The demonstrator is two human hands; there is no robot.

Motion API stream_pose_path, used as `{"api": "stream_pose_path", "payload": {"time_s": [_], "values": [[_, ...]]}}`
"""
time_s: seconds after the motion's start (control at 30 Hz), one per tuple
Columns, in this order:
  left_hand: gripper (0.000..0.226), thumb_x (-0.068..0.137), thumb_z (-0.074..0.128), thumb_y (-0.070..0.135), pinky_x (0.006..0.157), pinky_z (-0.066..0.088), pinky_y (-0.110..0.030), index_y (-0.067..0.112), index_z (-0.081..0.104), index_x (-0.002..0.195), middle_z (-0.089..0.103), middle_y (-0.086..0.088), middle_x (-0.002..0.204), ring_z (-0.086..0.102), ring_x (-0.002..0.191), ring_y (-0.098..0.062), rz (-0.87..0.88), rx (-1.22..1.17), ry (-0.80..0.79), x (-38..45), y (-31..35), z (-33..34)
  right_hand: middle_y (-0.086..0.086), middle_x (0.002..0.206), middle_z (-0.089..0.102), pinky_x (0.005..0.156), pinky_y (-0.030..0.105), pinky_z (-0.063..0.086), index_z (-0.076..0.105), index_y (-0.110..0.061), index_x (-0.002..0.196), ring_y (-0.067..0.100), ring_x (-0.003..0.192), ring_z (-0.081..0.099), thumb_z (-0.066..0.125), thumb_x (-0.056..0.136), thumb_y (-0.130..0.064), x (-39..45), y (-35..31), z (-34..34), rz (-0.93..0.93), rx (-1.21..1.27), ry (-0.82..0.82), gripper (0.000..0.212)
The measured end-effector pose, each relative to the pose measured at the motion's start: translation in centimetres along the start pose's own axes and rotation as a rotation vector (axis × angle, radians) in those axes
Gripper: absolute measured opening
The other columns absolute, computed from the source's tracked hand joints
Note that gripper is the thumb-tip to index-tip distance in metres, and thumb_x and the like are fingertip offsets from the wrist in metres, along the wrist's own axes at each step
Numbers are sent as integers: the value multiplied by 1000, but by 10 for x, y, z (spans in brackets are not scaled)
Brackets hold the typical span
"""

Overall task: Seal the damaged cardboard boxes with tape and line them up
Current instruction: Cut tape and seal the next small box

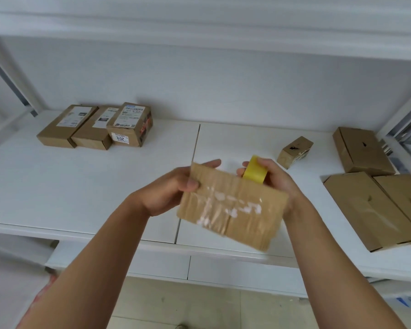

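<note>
A flat brown cardboard box (233,207), glossy with clear tape, is held above the white shelf (81,186). The left hand (173,188) grips its far-left corner. The right hand (271,179) grasps a yellow tape roll (254,170) at its far edge. Far left of the grip, one labelled brown box (128,125) reads "201".

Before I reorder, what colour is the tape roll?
Yellow; the tape roll in the right hand shows in the head view.

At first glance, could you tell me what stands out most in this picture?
A taped cardboard box held up at centre, the left hand gripping its left edge and the right hand holding a yellow tape roll behind it. Three labelled boxes sit lined up far left on the white shelf.
</note>
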State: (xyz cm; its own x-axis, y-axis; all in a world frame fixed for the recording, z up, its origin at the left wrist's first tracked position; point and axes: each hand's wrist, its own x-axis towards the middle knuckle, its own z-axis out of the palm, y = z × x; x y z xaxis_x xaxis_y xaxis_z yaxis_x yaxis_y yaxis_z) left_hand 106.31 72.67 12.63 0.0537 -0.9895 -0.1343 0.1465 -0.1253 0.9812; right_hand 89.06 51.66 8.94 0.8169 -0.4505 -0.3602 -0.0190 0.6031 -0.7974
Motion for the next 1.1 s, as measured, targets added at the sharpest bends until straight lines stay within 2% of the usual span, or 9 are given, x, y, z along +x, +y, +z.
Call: {"api": "stream_pose_path", "payload": {"time_s": [0.1,0.3,0.47,0.6,0.73,0.83,0.93,1.0,1.1], "values": [[89,64,68,35,105,45,-38,34,37,148,59,-1,136,57,124,-21,0,309,4,-2,-3,7,17,99,74,67,34,59,61,-3,116,30,89,73,54,97,-32,9,-13,12,-48,-97,57,36],[86,64,72,44,105,46,-34,53,37,142,56,11,135,54,124,-12,-91,453,7,-4,-11,-1,22,92,73,74,40,61,58,1,108,34,84,73,59,96,-27,11,-27,29,-79,-28,51,31],[92,64,74,49,103,45,-30,51,34,147,53,10,134,52,122,-12,-156,509,95,-2,-32,-10,24,92,73,67,38,60,51,-2,118,34,79,73,58,96,-26,5,-47,41,-138,148,82,34],[84,80,78,28,98,45,-21,52,32,146,48,15,134,47,126,-10,-95,497,211,2,-51,-11,19,91,73,70,38,58,51,-3,121,31,77,72,57,95,-32,0,-54,50,-121,98,33,39],[98,63,76,45,98,48,-22,47,28,149,40,19,131,44,126,-3,52,482,347,10,-53,-4,19,88,73,69,36,58,54,-1,119,31,75,72,58,95,-32,-9,-57,62,-141,25,12,39],[108,61,75,49,104,45,-27,35,24,155,36,14,136,41,128,2,135,568,421,16,-55,-6,19,82,74,66,36,59,60,1,110,30,72,73,57,95,-30,-20,-58,70,-161,-51,14,35],[112,57,73,49,106,46,-36,27,25,155,36,7,136,44,125,2,173,566,588,18,-61,-13,17,75,72,61,34,58,71,0,87,27,66,71,62,85,-30,-36,-61,76,-130,-96,-79,31],[111,54,71,48,101,50,-34,24,29,154,39,6,130,50,117,0,187,443,745,17,-61,-21,16,71,71,57,31,57,75,-4,76,26,61,70,65,76,-33,-47,-60,80,-106,-157,-152,31],[106,55,72,46,78,52,-13,26,34,152,42,8,124,52,105,11,256,323,834,15,-57,-31,18,65,68,54,30,55,73,-5,75,27,54,66,61,76,-32,-55,-54,82,-112,-250,-188,30]]}}
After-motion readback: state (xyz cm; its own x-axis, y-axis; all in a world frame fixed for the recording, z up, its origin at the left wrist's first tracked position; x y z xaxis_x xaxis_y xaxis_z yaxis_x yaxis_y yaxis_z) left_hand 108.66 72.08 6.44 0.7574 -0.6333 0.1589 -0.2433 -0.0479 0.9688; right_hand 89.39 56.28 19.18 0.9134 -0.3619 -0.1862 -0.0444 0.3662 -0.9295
